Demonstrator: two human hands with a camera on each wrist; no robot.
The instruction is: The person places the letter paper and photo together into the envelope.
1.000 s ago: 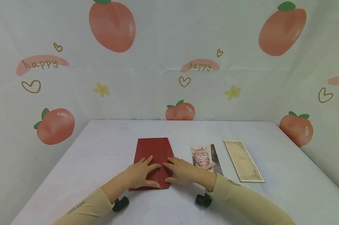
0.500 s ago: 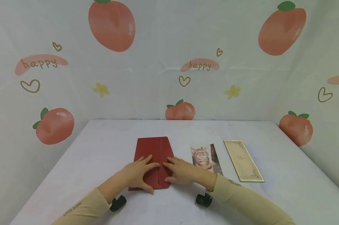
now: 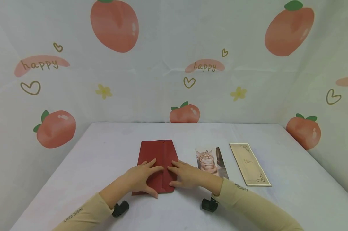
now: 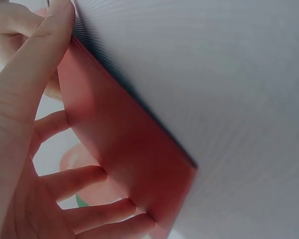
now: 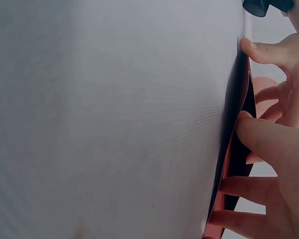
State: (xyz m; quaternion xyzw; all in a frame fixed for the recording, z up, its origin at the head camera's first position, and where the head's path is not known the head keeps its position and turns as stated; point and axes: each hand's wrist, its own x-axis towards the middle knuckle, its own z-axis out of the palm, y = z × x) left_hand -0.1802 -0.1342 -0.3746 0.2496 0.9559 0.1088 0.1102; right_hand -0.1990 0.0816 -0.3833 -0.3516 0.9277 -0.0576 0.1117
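Observation:
A red paper envelope lies lengthwise on the white table, a folded-over strip along its right side. Spread over its near left part, my left hand presses with extended fingers, the thumb reaching to the near edge. My right hand touches the folded strip from the right with its fingertips. The right wrist view shows a dark gap between the envelope's layers near that hand's fingers. Under the right forearm is a cat photo, its near part hidden.
A cream card with ornate corners lies right of the photo. Small black wrist cameras hang beneath both forearms, the left camera and the right camera. A peach-printed cloth stands behind the table.
My left thumb has moved off the middle of the envelope toward its near edge, and the left wrist has shifted slightly left. My right hand has stayed in place.

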